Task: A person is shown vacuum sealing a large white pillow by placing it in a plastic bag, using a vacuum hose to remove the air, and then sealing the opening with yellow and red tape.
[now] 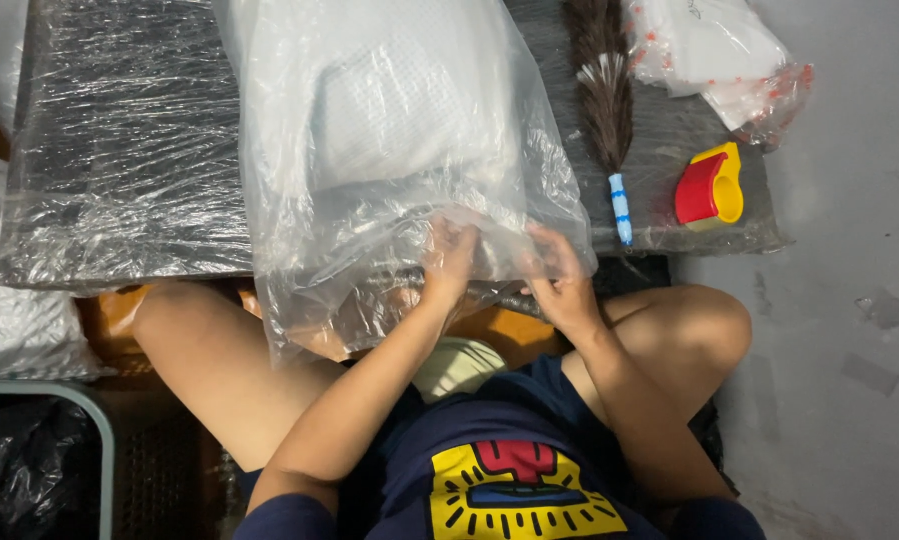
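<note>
A large clear plastic bag [369, 220] holding a folded white textile [409, 110] lies across a low dark surface wrapped in plastic film [119, 150]. Its open end hangs over the near edge toward my lap. My left hand [449, 262] grips the bag's film near the open end. My right hand [554, 275] pinches the same edge just to the right. Both hands sit close together, partly veiled by the film.
A feather duster [609, 90] with a blue-and-white handle lies right of the bag. A red and yellow tape dispenser [711, 186] sits beyond it. More bagged white items [719, 50] lie at top right, white bundles [9, 320] at left, grey floor [849, 300] at right.
</note>
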